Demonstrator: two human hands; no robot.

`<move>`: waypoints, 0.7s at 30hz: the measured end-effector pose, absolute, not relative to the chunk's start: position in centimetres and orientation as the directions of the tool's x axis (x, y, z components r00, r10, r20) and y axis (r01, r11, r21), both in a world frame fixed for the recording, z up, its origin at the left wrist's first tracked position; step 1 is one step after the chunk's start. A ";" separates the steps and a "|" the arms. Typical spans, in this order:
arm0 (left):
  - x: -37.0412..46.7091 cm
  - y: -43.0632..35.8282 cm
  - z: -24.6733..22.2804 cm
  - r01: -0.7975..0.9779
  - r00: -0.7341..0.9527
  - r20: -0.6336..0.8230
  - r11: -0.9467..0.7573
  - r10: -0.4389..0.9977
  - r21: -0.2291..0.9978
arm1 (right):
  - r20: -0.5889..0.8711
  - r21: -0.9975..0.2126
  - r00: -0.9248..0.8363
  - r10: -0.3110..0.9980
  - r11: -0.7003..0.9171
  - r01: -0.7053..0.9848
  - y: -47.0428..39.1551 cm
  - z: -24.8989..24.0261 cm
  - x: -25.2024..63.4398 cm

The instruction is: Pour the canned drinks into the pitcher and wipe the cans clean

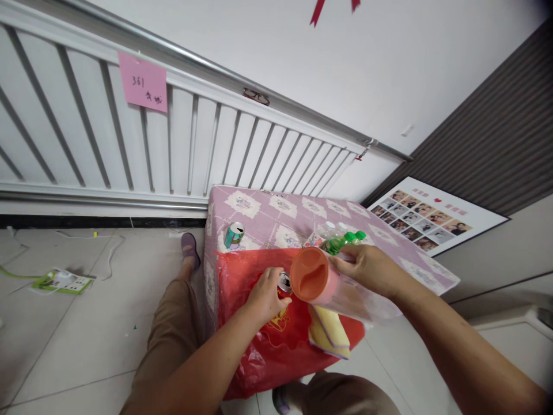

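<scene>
My left hand (265,297) is closed around a red drink can (284,283) whose opened top faces up. Right beside the can is the orange mouth (309,275) of a cup-like container with a translucent, blurred body (363,302). My right hand (367,266) grips that container near its rim, the thumb and fingers pinched on the edge. A red plastic sheet (242,334) with a yellow print lies under both hands. Just below the container is a folded yellow cloth (329,334). Behind the left hand a teal can (234,236) stands upright on the patterned tablecloth (263,225).
Several clear bottles with green caps (349,237) lie behind my right hand. A white radiator (246,150) with a pink note (144,82) runs along the wall. A photo board (436,216) leans at the right. Cords and a green-white item (64,281) lie on the floor.
</scene>
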State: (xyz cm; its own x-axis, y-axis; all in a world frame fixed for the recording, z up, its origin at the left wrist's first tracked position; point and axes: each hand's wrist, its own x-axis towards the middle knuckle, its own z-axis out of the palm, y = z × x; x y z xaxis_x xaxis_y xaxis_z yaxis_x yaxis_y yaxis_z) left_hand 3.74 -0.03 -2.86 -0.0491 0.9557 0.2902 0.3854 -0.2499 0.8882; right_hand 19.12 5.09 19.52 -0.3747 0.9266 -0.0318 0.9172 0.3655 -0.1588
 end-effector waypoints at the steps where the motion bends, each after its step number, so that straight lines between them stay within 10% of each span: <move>1: 3.7 0.0 -2.9 0.385 -0.050 0.289 -0.249 0.956 0.889 | -0.034 -0.156 -0.378 0.925 0.368 0.916 5.1 19.5 19.1; 21: 3.7 0.0 -2.9 0.378 -0.050 0.296 -0.256 0.954 0.890 | -0.036 -0.151 -0.395 0.918 0.386 0.910 5.2 19.5 19.2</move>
